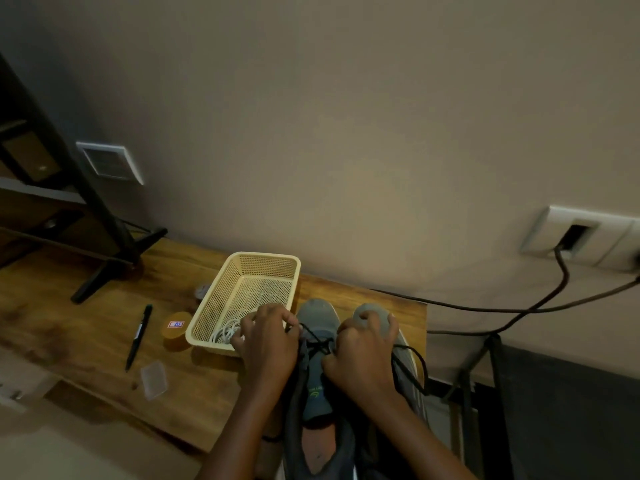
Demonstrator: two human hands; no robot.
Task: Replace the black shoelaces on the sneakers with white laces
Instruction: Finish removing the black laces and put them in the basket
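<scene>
Head view: two grey sneakers lie side by side, toes to the wall, at the counter (86,327) edge. The left hand (266,344) pinches the black lace (317,341) on the nearer sneaker (317,386), and the right hand (363,355) curls its fingers over the toe of the other sneaker (363,310). White laces (225,332) lie coiled in the cream basket (263,256) just left of the sneakers, with a pen (138,337) farther left.

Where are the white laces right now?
Head view: the white laces lie coiled in the near corner of the cream basket, left of the sneakers, right beside the left hand.
</scene>
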